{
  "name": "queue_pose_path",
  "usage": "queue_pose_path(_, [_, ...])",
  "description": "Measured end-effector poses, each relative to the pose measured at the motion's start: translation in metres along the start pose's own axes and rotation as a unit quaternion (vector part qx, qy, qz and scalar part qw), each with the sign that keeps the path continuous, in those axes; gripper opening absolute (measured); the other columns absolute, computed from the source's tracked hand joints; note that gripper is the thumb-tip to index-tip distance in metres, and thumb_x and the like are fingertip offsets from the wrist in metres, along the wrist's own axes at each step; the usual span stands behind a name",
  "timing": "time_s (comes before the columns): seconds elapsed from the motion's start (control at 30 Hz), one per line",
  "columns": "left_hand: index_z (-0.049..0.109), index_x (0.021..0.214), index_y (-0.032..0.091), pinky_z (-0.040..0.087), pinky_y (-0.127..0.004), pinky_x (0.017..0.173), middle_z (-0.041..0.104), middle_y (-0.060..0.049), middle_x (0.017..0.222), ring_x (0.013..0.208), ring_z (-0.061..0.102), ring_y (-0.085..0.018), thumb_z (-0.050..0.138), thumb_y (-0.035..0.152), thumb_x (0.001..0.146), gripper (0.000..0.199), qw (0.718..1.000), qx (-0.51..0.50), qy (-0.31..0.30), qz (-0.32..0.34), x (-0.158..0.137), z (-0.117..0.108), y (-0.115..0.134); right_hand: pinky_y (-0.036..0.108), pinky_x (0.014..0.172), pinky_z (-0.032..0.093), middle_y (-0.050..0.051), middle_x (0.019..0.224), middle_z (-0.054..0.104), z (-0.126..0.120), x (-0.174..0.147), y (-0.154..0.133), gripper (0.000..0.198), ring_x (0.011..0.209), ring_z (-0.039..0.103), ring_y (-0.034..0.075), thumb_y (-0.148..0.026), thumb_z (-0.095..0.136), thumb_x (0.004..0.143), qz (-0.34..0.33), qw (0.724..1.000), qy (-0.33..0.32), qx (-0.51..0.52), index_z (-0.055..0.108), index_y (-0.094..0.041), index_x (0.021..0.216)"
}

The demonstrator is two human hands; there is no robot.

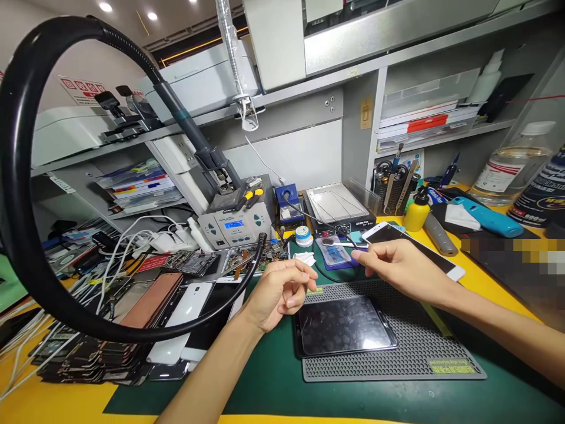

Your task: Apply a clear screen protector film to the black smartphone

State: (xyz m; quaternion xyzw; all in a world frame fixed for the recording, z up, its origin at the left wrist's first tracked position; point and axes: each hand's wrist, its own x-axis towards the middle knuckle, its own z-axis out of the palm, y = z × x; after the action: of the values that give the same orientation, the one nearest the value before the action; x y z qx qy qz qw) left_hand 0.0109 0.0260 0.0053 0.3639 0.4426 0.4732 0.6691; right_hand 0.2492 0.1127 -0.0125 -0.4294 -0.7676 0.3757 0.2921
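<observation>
My left hand (pixel 282 291) hovers at the near left corner of a dark-screened tablet (pixel 346 327), its fingers loosely curled in and nothing seen in them. The tablet lies face up on a grey perforated mat (pixel 424 330), its glossy screen smudged. Beyond its far right side, my right hand (pixel 392 262) is raised over the mat with thumb and fingers pinched together. What they hold, if anything, I cannot make out. Just past those fingertips are a thin white stick with a dark end (pixel 339 244) and a small blue-and-purple packet (pixel 335 254). A crumpled white tissue (pixel 305 258) shows behind my left hand.
A thick black hose (pixel 17 176) loops across the left side, down to a rework station (pixel 238 221). Stacked phone parts (pixel 110 347) crowd the left. A white-framed device (pixel 410 250), a yellow bottle (pixel 416 211) and a heating plate (pixel 338 203) stand behind my right hand.
</observation>
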Motion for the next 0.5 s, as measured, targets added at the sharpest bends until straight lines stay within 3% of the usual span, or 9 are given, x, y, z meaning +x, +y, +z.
queue_pose_path(0.3, [0.064,0.07,0.012,0.015,-0.015,0.032,0.061,0.0,0.062,0.035,0.033,-0.001,0.066,0.016,0.07,0.005,0.999,-0.031,-0.018,-0.014,-0.0049,-0.0006,0.0002,0.027,0.047,0.02,-0.005,0.049,0.033,-0.0012,-0.0029,-0.0042,0.059,0.049,0.027,0.01,-0.07,0.06,0.083,0.013,1.0,-0.007,-0.003,0.06,-0.018,0.054])
queue_pose_path(0.5, [0.067,0.077,0.01,0.015,-0.014,0.031,0.063,-0.001,0.068,0.036,0.034,0.0,0.074,0.02,0.076,0.012,1.0,-0.005,-0.014,-0.016,-0.0051,0.0028,0.0008,0.027,0.048,0.02,-0.005,0.049,0.034,-0.0003,-0.0032,-0.0052,0.058,0.049,0.027,0.01,-0.068,0.061,0.083,0.014,1.0,-0.007,0.004,0.059,-0.018,0.054])
